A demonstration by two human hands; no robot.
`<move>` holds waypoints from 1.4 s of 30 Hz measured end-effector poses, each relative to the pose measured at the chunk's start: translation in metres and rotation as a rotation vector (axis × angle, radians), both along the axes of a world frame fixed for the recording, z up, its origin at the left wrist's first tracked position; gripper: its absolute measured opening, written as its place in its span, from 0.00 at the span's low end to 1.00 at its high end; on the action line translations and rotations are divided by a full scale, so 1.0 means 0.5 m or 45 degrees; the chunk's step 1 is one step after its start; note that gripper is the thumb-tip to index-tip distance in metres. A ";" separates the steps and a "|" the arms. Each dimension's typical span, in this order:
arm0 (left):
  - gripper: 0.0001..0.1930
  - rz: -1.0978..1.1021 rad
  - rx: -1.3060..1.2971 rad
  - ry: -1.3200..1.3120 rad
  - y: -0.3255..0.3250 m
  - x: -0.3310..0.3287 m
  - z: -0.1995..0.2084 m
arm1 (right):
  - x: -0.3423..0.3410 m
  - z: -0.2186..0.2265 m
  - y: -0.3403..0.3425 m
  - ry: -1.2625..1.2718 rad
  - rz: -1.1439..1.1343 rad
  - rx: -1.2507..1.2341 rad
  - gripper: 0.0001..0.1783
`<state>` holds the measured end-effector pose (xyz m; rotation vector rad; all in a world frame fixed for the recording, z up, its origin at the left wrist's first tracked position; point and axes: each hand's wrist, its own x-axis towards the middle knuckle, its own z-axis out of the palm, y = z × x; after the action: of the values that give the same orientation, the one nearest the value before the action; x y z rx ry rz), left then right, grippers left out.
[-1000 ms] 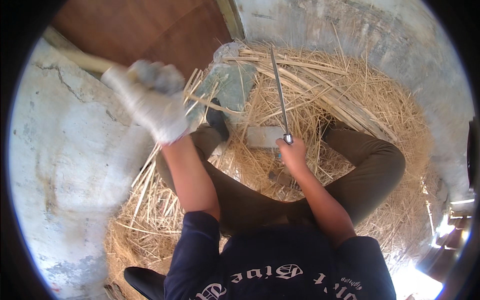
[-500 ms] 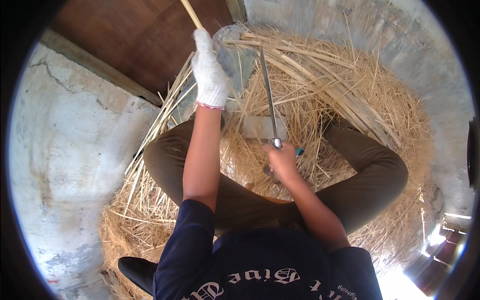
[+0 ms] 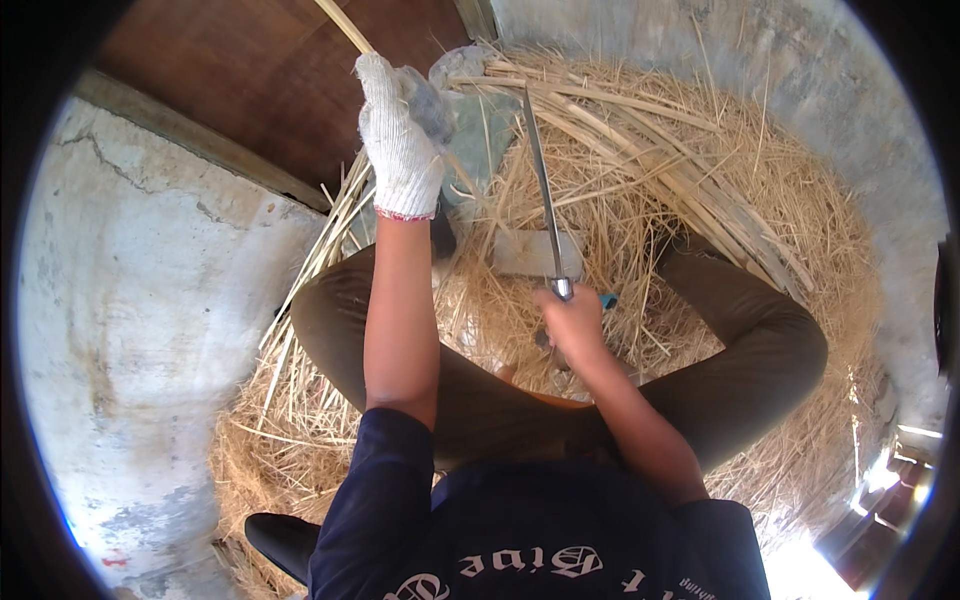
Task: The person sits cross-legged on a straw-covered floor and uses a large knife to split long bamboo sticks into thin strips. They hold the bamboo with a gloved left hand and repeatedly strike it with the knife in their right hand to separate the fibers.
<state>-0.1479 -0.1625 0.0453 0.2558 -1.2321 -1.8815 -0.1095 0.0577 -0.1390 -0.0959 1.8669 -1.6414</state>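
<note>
Over the straw, between the bent legs, a knife is gripped upright in view by the bare right hand, which is curled round it. A pale block is partly crossed by it in view. Before the brown door, a thin strip is clasped by the gloved left hand. Loose slats are piled beyond the block, toward the right.
</note>
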 end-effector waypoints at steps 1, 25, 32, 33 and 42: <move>0.35 -0.022 -0.005 0.001 -0.006 0.000 0.001 | 0.001 0.000 0.002 0.010 0.004 -0.009 0.16; 0.38 -0.027 0.155 0.020 -0.103 0.071 -0.001 | 0.058 -0.062 -0.002 -0.156 0.158 0.129 0.15; 0.39 -0.046 0.113 0.000 -0.111 0.076 -0.014 | 0.049 -0.013 -0.003 -0.388 0.261 0.257 0.13; 0.39 -0.045 0.130 0.005 -0.113 0.077 -0.022 | 0.047 -0.012 -0.003 -0.283 0.262 0.265 0.13; 0.40 -0.131 0.006 0.007 -0.093 0.060 -0.016 | 0.053 -0.061 0.001 0.033 0.160 0.106 0.17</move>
<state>-0.1178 -0.2088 0.0371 0.1929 -1.2579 -1.9722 -0.0829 0.0580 -0.1695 -0.1958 1.9065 -1.4827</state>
